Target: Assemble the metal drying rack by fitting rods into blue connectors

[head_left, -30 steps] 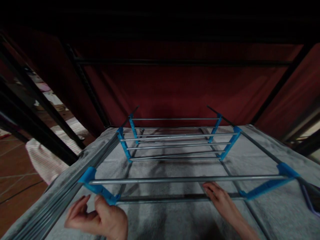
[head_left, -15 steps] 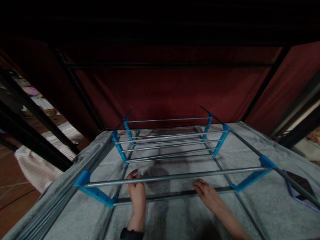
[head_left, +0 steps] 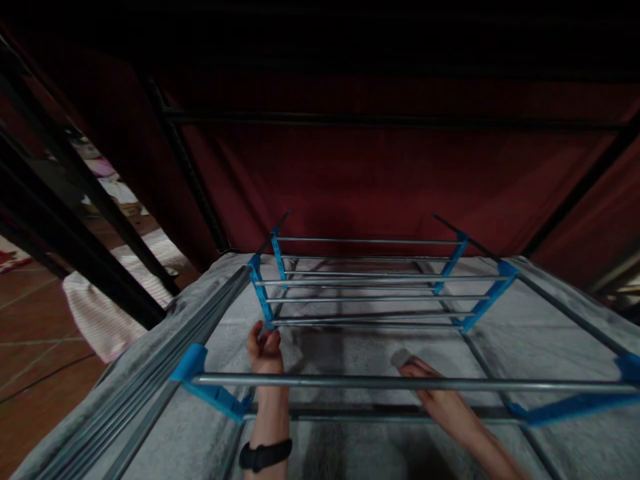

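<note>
Left hand (head_left: 265, 350): passed under the near steel rod (head_left: 400, 383) of the blue-bracketed rack (head_left: 367, 297), fingers curled, nothing visibly gripped, just short of its lower rods, wrist bearing a black band (head_left: 265, 455). Right hand (head_left: 435, 393): likewise beneath that rod, fingertips pinching a small pale piece (head_left: 401, 358) low over the grey cloth (head_left: 540, 340) that underlies both.

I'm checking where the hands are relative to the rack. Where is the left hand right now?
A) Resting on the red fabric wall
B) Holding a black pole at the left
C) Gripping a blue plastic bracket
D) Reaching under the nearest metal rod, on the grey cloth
D: the left hand lies past the nearest metal rod, with its forearm passing beneath the rod, down on the grey cloth.
</note>
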The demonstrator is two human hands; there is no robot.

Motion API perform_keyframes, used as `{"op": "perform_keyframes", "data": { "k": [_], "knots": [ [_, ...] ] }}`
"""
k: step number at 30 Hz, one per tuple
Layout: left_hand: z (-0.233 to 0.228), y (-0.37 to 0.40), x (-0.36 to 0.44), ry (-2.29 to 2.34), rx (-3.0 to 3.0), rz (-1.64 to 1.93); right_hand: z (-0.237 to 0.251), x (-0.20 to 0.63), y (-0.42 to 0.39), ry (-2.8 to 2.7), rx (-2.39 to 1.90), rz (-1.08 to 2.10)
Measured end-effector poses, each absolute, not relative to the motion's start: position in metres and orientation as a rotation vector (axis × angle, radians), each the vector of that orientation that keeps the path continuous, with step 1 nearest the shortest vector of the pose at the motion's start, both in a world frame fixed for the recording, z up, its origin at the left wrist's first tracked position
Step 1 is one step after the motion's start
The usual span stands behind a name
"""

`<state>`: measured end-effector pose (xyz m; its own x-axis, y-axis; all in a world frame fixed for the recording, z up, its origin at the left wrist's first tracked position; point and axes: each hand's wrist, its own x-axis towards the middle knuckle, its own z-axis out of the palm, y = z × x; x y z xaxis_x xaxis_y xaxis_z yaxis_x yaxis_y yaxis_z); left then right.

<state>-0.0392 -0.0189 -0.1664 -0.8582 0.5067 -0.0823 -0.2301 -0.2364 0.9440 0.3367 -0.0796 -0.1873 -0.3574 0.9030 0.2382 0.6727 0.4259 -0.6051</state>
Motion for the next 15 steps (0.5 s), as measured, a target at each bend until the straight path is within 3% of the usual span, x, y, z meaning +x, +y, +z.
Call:
{"op": "perform_keyframes", "data": {
  "k": [8,15],
  "knots": [
    [-0.148,-0.028,-0.043,1.408,0.323,2.0,-0.113,0.221,-0.011,-2.17,-0.916,0.129],
    [-0.139,-0.029,-0.044,1.452,0.736,1.99,-0.059,0.144,0.018,-2.181,-0.813,-0.331]
  ]
}}
